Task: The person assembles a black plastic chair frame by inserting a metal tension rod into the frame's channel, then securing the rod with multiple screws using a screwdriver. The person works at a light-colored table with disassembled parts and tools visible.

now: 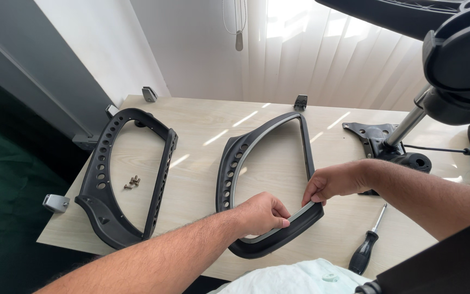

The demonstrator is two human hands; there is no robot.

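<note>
On the light wooden table (202,117), near its front edge, the black plastic armrest frame with grey inner strip (234,163) lies flat. Left hand (262,213) and right hand (333,182) both pinch this strip, fingers closed; pressing evenly along the groove seems wise. 1 black-handled screwdriver (366,249) lies right of the frame.

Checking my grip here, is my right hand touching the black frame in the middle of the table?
Touching. The head view shows the right hand pinching the near corner of the black frame.
</note>
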